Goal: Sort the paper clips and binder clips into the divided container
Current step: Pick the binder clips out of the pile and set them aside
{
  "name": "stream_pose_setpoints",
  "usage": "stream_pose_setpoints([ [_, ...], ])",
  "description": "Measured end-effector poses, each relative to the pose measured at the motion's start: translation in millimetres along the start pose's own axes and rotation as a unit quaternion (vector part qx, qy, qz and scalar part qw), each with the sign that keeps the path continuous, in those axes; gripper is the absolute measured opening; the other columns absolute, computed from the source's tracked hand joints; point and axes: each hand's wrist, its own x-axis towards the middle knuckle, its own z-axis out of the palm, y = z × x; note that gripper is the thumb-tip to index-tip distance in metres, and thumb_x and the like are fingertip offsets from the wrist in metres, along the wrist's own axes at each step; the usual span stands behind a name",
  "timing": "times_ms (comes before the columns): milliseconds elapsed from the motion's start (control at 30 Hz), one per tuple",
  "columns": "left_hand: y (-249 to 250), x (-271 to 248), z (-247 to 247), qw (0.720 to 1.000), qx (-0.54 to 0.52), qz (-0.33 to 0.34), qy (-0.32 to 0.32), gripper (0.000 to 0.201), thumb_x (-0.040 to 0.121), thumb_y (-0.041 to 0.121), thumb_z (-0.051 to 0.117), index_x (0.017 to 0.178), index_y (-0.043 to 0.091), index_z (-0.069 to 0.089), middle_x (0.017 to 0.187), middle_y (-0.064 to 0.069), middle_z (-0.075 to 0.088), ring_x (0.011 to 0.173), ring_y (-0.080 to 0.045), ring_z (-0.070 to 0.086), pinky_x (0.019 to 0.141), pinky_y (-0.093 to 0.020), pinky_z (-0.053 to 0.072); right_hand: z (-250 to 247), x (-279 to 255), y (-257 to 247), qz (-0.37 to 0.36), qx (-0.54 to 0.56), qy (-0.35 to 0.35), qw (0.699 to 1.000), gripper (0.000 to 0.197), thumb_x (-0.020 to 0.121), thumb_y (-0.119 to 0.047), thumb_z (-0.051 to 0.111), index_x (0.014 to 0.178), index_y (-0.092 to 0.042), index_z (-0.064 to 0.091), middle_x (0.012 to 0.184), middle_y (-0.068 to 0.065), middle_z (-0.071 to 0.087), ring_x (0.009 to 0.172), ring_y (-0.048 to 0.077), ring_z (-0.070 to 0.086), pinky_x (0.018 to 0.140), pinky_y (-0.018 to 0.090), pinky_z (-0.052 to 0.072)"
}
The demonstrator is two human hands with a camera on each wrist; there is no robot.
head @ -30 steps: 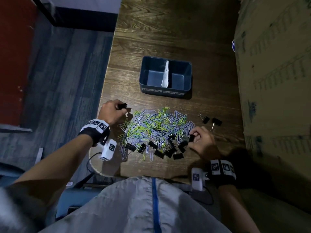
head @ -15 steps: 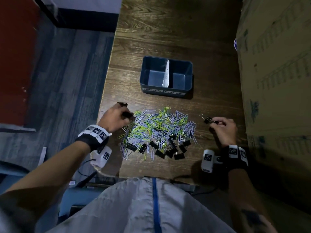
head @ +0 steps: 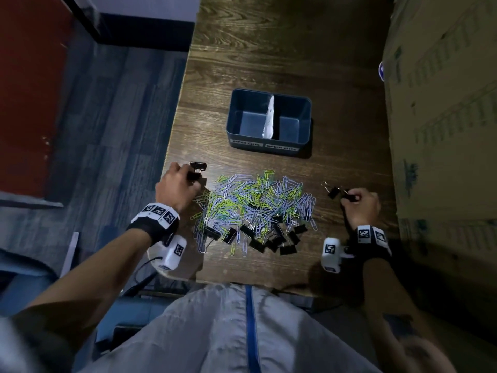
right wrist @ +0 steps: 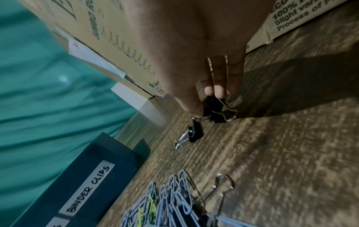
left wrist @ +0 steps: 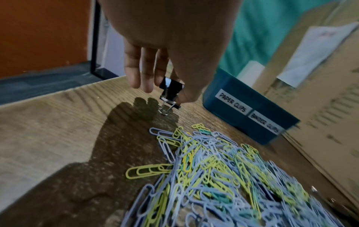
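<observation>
A pile of yellow and pale blue paper clips (head: 255,203) lies mid-table, with several black binder clips (head: 269,238) along its near edge. My left hand (head: 178,188) is at the pile's left and pinches a black binder clip (left wrist: 170,90) just above the wood; another binder clip (head: 198,166) lies beside it. My right hand (head: 360,201) is at the pile's right and pinches a black binder clip (right wrist: 215,106), with a second one (right wrist: 195,132) lying next to it on the table. The blue divided container (head: 269,141), labelled PAPER CLIPS and BINDER CLIPS, stands beyond the pile with both halves empty.
A large cardboard box (head: 443,130) walls off the table's right side. The table's left edge (head: 174,125) drops to a dark floor. A white paper divider (head: 269,117) splits the container.
My right hand has left the pile's near right corner and gone out to the two stray binder clips on the right, taking hold of one. My left hand stays near the pile's upper left.
</observation>
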Motion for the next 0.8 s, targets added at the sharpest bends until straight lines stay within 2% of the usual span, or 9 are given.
stream_pose_setpoints([
  [133,-8,9,6,0.994,0.004,-0.105,0.006,0.042,0.078,0.039,0.068,0.11,0.014,0.059,0.114,-0.016,0.053,0.096,-0.042,0.06,0.078,-0.049,0.049,5,-13,-6,-0.02,-0.011,0.02,1.0,0.022,0.082,-0.006,0.072,0.103,-0.011,0.069,0.123,0.017,0.049,0.113,0.033,0.053,0.089,0.024,0.036],
  [200,-12,11,10,0.991,0.002,-0.133,0.005,0.041,0.079,0.036,0.068,0.111,0.013,0.057,0.114,-0.019,0.054,0.097,-0.043,0.06,0.078,-0.049,0.048,9,-22,-10,-0.071,-0.005,0.028,0.997,0.019,0.083,-0.008,0.071,0.102,-0.011,0.07,0.117,0.018,0.052,0.104,0.033,0.056,0.087,0.027,0.039],
  [267,-18,12,13,0.992,-0.019,-0.126,-0.006,0.041,0.082,0.034,0.067,0.115,0.013,0.055,0.118,-0.021,0.053,0.101,-0.045,0.059,0.08,-0.049,0.047,12,-31,-17,-0.108,-0.012,-0.02,0.994,0.019,0.086,-0.009,0.07,0.105,-0.011,0.07,0.113,0.014,0.055,0.091,0.022,0.052,0.079,0.022,0.035],
  [367,-23,5,12,0.997,-0.021,-0.074,-0.013,0.048,0.086,0.036,0.067,0.123,0.014,0.049,0.124,-0.019,0.049,0.101,-0.044,0.058,0.081,-0.053,0.048,17,-44,-21,-0.134,-0.032,-0.129,0.982,0.019,0.088,-0.015,0.072,0.107,-0.016,0.07,0.107,0.004,0.056,0.093,0.018,0.053,0.081,0.024,0.037],
  [467,-20,-18,10,1.0,0.005,0.009,-0.004,0.05,0.086,0.04,0.068,0.122,0.012,0.047,0.12,-0.014,0.047,0.093,-0.037,0.06,0.074,-0.051,0.051,22,-56,-14,-0.17,-0.058,-0.197,0.964,0.015,0.082,-0.02,0.079,0.091,-0.023,0.068,0.093,-0.001,0.059,0.078,0.015,0.057,0.069,0.026,0.045],
  [533,-20,-37,11,0.992,0.009,0.106,-0.071,0.048,0.086,0.047,0.065,0.118,0.015,0.048,0.116,-0.008,0.05,0.089,-0.031,0.062,0.072,-0.041,0.05,26,-65,-6,-0.178,-0.069,-0.245,0.951,0.023,0.076,-0.022,0.084,0.076,-0.027,0.061,0.077,-0.006,0.059,0.067,0.012,0.056,0.061,0.027,0.046],
  [600,-21,-56,15,0.963,0.034,0.21,-0.164,0.051,0.085,0.053,0.062,0.122,0.023,0.047,0.119,-0.001,0.048,0.09,-0.024,0.062,0.074,-0.034,0.048,29,-77,-5,-0.2,-0.08,-0.286,0.934,0.03,0.071,-0.021,0.088,0.072,-0.027,0.058,0.068,-0.011,0.057,0.061,0.009,0.055,0.057,0.025,0.043],
  [700,-23,-74,25,0.93,0.077,0.29,-0.213,0.058,0.081,0.05,0.068,0.13,0.029,0.047,0.124,0.002,0.047,0.094,-0.019,0.06,0.071,-0.03,0.045,39,-97,-9,-0.226,-0.153,-0.345,0.898,0.037,0.065,-0.034,0.09,0.085,-0.031,0.059,0.087,-0.012,0.057,0.081,0.011,0.058,0.069,0.03,0.049],
  [800,-16,-79,36,0.942,0.08,0.273,-0.176,0.054,0.079,0.039,0.073,0.126,0.029,0.049,0.116,0.001,0.049,0.093,-0.023,0.06,0.063,-0.03,0.04,53,-113,-12,-0.243,-0.211,-0.327,0.889,0.055,0.064,-0.04,0.088,0.107,-0.034,0.053,0.112,-0.006,0.051,0.101,0.021,0.058,0.084,0.04,0.051],
])
